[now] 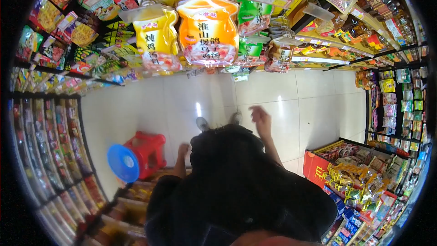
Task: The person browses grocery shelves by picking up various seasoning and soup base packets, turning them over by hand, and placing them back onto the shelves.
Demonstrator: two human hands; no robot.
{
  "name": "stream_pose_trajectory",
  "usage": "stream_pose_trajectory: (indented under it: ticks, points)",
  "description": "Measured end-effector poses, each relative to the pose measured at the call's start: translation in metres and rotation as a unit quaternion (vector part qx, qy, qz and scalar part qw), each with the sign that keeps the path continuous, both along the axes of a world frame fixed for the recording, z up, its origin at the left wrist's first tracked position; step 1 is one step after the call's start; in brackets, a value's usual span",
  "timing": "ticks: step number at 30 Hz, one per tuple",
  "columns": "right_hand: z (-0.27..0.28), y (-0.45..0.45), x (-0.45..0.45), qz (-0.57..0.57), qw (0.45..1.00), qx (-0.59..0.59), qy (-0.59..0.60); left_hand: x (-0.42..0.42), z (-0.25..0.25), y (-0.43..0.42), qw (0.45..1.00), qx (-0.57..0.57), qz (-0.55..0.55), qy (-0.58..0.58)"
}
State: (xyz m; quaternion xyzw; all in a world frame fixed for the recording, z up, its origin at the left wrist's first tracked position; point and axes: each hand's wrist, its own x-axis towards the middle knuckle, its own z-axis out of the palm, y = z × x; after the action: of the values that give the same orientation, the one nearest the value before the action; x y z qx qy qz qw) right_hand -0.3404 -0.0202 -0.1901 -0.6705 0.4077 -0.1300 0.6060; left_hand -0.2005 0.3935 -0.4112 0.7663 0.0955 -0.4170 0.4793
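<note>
Above the pale floor (pixel 268 86), I observe the right hand (pixel 261 117) empty, fingers loosely curled; the left (pixel 183 149), near the red stool (pixel 152 152), I cannot tell.

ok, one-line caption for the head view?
Left hand near red stool, right hand over pale tiled floor, bright packets hanging ahead.

Stool (pixel 157 152) set left of left fingers (pixel 184 147); round plastic item (pixel 123 162) placed at stool's outer side. Soup pouches (pixel 208 29) hung ahead of right fingers (pixel 256 110), at shelf front. Display bin (pixel 313 169), filled with packets (pixel 359 180), placed behind and right of right fingers. Stocked racks (pixel 50 141) ranged farther out, both sides.
</note>
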Motion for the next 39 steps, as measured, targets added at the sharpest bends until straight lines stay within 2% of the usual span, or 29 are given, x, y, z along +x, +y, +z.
stream_pose_trajectory:
  ticks: [2, 4, 6, 8, 10, 11, 12, 13, 14, 15, 16, 18, 19, 20, 21, 23, 24, 25, 27, 28, 29, 30, 31, 32, 33, 34, 36, 37, 39]
  points:
    - [-0.006, 0.016, 0.009, 0.204, 0.961, -0.137, 0.128, -0.027, -0.005, 0.061, 0.993, 0.052, -0.102, 0.034]
    - [-0.049, 0.011, 0.001, 0.396, 0.887, -0.142, 0.193, -0.049, -0.004, 0.100, 0.985, 0.064, -0.156, 0.040]
    - [-0.097, 0.009, 0.010, 0.437, 0.839, -0.142, 0.290, -0.056, -0.005, 0.118, 0.983, 0.053, -0.174, 0.011]
    - [-0.118, 0.011, 0.031, 0.419, 0.828, -0.212, 0.307, -0.050, -0.010, 0.121, 0.986, 0.023, -0.162, -0.040]
    - [-0.138, 0.020, 0.061, 0.383, 0.879, -0.129, 0.252, -0.036, -0.018, 0.121, 0.991, -0.024, -0.108, -0.073]
    - [-0.147, 0.023, 0.072, 0.362, 0.900, -0.085, 0.228, -0.027, -0.023, 0.122, 0.996, -0.056, -0.046, -0.046]
    - [-0.149, 0.035, 0.083, 0.329, 0.930, -0.008, 0.163, -0.015, -0.022, 0.127, 0.993, -0.105, 0.038, 0.036]
    - [-0.165, 0.039, 0.091, 0.303, 0.930, 0.100, 0.181, -0.002, -0.020, 0.131, 0.975, -0.145, 0.130, 0.111]
    - [-0.189, 0.042, 0.099, 0.271, 0.919, 0.207, 0.196, 0.010, -0.003, 0.133, 0.987, -0.125, 0.081, 0.063]
    - [-0.204, 0.045, 0.103, 0.267, 0.912, 0.249, 0.186, 0.025, 0.042, 0.134, 0.994, -0.101, 0.030, 0.013]
    - [-0.234, 0.047, 0.105, 0.339, 0.902, 0.172, 0.202, 0.036, 0.091, 0.135, 0.996, -0.073, -0.023, -0.038]
    - [-0.268, 0.058, 0.114, 0.534, 0.816, -0.042, 0.215, 0.047, 0.145, 0.140, 0.977, -0.194, -0.065, -0.054]
    - [-0.278, 0.068, 0.120, 0.622, 0.746, -0.187, 0.147, 0.054, 0.187, 0.139, 0.976, -0.199, -0.090, -0.012]
    - [-0.291, 0.075, 0.125, 0.686, 0.646, -0.326, 0.077, 0.059, 0.225, 0.135, 0.972, -0.204, -0.115, 0.032]
    - [-0.339, 0.075, 0.129, 0.687, 0.692, -0.206, 0.083, 0.055, 0.243, 0.130, 0.970, -0.210, -0.122, 0.000]
    - [-0.418, 0.077, 0.145, 0.708, 0.672, -0.217, 0.024, 0.046, 0.250, 0.127, 0.971, -0.196, -0.130, -0.045]
    - [-0.377, 0.101, 0.172, 0.719, 0.659, -0.219, -0.008, 0.042, 0.249, 0.130, 0.974, -0.174, -0.132, -0.059]
    - [-0.330, 0.127, 0.204, 0.742, 0.590, -0.251, 0.193, 0.044, 0.247, 0.136, 0.978, -0.147, -0.133, -0.071]
    - [-0.328, 0.142, 0.240, 0.719, 0.620, -0.261, 0.174, 0.061, 0.237, 0.152, 0.979, -0.193, -0.048, 0.034]
    - [-0.332, 0.152, 0.254, 0.709, 0.633, -0.262, 0.165, 0.070, 0.241, 0.162, 0.971, -0.238, -0.028, 0.016]
    - [-0.317, 0.170, 0.284, 0.757, 0.554, -0.292, 0.187, 0.080, 0.244, 0.172, 0.959, -0.285, -0.010, -0.002]
    - [-0.302, 0.188, 0.313, 0.795, 0.471, -0.322, 0.205, 0.102, 0.258, 0.180, 0.931, -0.352, -0.021, -0.094]
    - [-0.379, 0.183, 0.321, 0.786, 0.543, -0.249, 0.160, 0.115, 0.256, 0.191, 0.926, -0.360, -0.020, -0.113]
    - [-0.368, 0.201, 0.341, 0.755, 0.592, -0.176, 0.220, 0.129, 0.254, 0.203, 0.920, -0.368, -0.019, -0.132]
    - [-0.337, 0.220, 0.366, 0.717, 0.631, -0.102, 0.278, 0.130, 0.230, 0.223, 0.944, -0.320, -0.002, -0.079]
    - [-0.318, 0.237, 0.395, 0.672, 0.660, -0.027, 0.333, 0.145, 0.231, 0.235, 0.972, -0.231, -0.026, -0.043]
    - [-0.324, 0.270, 0.434, 0.770, 0.576, -0.206, 0.185, 0.187, 0.249, 0.253, 0.991, -0.018, -0.131, 0.031]
    - [-0.335, 0.284, 0.455, 0.795, 0.523, -0.291, 0.102, 0.210, 0.259, 0.260, 0.971, 0.108, -0.203, 0.063]
    - [-0.419, 0.314, 0.490, 0.768, 0.546, -0.334, -0.033, 0.227, 0.242, 0.277, 0.945, 0.145, -0.284, -0.069]
